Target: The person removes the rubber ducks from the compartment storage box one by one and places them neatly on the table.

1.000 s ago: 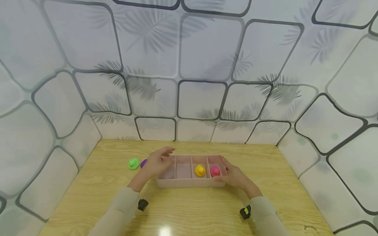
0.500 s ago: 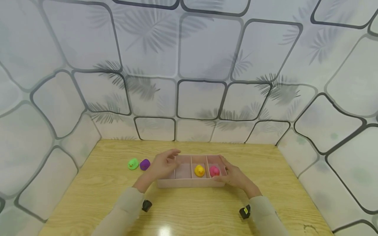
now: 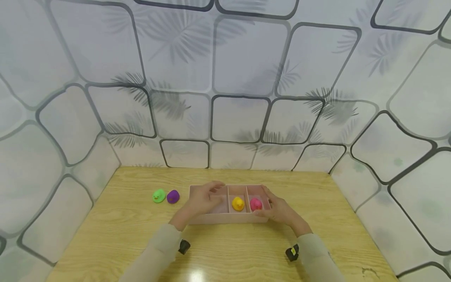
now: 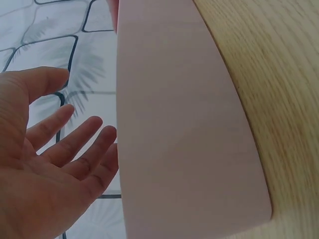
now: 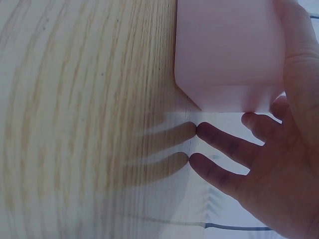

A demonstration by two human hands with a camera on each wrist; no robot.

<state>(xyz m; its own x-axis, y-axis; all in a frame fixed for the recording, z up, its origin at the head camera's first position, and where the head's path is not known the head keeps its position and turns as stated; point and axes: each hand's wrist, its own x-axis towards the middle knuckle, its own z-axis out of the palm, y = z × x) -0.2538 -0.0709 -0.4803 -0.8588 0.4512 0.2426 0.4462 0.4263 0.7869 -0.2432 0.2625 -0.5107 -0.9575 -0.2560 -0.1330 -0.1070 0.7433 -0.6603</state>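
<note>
A pale pink divided box [image 3: 229, 219] sits on the table, its long front wall facing me. One compartment holds a yellow rubber duck [image 3: 238, 204]; the rightmost has a pink rubber duck [image 3: 256, 204]. My right hand [image 3: 282, 211] grips the box's right end, thumb at the front corner and index finger at the back. In the right wrist view two fingertips [image 5: 199, 130] reach down to the table. Over the left compartments hovers my left hand [image 3: 202, 201], holding nothing. Its fingers [image 4: 75, 144] are spread and slightly bent behind the front wall in the left wrist view.
Left of the box, a green rubber duck [image 3: 159, 196] and a purple one [image 3: 173, 197] stand side by side on the wooden table [image 3: 225, 250]. Patterned white panels [image 3: 239, 117] enclose the back and both sides.
My left hand has moved right over the box, uncovering the purple duck and the box's back left corner. The right hand stays at its end of the box.
</note>
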